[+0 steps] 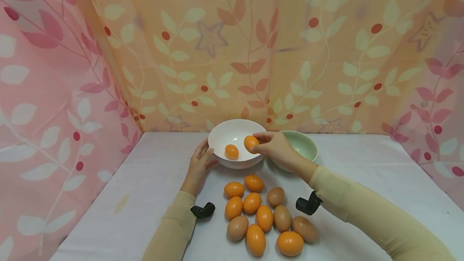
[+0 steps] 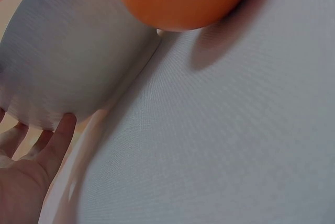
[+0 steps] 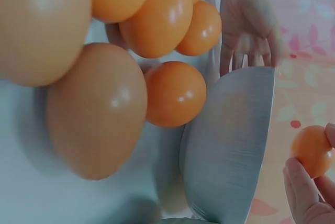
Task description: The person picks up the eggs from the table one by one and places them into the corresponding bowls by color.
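My left hand [image 1: 198,167] rests its spread fingers on the outer left side of a white bowl [image 1: 237,164]; the left wrist view has the fingertips [image 2: 67,122] against the bowl's wall. One orange egg [image 1: 231,152] lies inside. Over the bowl's right side, my right hand [image 1: 277,148] pinches another orange egg [image 1: 251,144] between thumb and fingers, also seen in the right wrist view as a held egg [image 3: 311,150]. Several orange eggs [image 1: 252,202] and brown eggs [image 1: 282,218] lie in a loose group on the table, nearer than the bowl.
A light green bowl [image 1: 308,146] stands right of the white one, partly behind my right hand and forearm. White cloth covers the table [image 1: 362,164]. Patterned curtains [image 1: 232,51] close off the back and both sides. Each wrist wears a black camera [image 1: 309,203].
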A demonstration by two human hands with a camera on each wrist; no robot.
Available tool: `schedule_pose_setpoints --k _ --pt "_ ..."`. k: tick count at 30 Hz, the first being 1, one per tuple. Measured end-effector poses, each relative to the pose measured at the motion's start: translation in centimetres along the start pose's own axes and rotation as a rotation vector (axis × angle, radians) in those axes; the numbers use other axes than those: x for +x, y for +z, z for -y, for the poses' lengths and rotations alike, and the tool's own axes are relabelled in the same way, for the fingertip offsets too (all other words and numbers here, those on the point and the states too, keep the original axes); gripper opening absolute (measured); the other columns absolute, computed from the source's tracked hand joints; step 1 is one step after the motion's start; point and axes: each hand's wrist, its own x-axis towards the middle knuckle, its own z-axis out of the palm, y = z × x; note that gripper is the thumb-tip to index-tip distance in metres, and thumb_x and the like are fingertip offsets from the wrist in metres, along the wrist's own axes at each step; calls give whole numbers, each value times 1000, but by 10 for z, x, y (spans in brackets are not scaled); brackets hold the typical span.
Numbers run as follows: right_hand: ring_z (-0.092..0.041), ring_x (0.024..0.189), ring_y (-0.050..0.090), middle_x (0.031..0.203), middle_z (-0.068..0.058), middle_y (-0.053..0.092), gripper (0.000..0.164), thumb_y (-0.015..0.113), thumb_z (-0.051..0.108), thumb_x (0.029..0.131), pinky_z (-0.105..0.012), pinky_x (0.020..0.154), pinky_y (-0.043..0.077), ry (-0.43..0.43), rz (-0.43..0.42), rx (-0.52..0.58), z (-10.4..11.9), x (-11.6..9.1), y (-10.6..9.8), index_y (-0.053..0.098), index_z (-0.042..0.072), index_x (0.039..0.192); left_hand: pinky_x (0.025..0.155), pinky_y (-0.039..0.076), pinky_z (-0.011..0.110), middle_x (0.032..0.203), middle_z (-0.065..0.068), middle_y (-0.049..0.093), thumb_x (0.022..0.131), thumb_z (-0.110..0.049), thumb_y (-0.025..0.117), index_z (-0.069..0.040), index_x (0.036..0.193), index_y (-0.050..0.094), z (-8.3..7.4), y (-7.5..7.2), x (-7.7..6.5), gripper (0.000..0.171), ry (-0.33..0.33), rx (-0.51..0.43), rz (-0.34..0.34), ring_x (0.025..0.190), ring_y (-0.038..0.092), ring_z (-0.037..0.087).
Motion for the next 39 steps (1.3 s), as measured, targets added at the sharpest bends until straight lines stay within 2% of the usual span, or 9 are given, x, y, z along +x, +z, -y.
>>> schedule_pose_setpoints --k 6,13,20,25,34,39 --pt "-24 117 63 132 -13 66 57 80 19 82 -33 99 55 44 20 12 -3 15 4 61 6 135 111 45 50 164 3 28 102 -25 56 -22 154 35 1 1 -1 57 -12 -13 -4 144 40 26" --pt "-24 113 66 133 -14 65 54 78 14 84 -32 96 56 84 4 68 -1 30 9 61 6 134 111 45 51 164 4 28 102 -25 56 -21 154 34 0 1 0 57 -8 -17 0 144 40 27" --pt "-28 117 62 135 -21 62 53 76 7 84 -32 93 58 36 -2 50 0 43 13 59 -1 134 112 42 53 164 6 28 102 -25 56 -18 155 33 1 0 1 58 0 -19 15 146 37 28" --pt "-26 109 64 131 -22 63 52 75 7 84 -34 94 58 12 6 34 -4 50 16 60 -2 132 112 43 53 164 6 29 102 -25 56 -18 155 33 1 0 1 58 4 -10 13 145 38 29" --pt "-28 115 62 132 -19 63 51 75 7 84 -34 95 57 53 -29 31 -10 69 25 61 0 133 109 47 51 164 6 29 102 -26 56 -19 155 33 2 -2 1 59 9 4 3 144 40 28" --pt "-27 112 63 129 -20 65 50 76 5 83 -35 93 58 68 -51 65 -11 76 29 63 -1 130 110 46 49 163 3 30 101 -27 56 -21 154 35 2 -1 1 57 -6 -11 7 144 41 26"
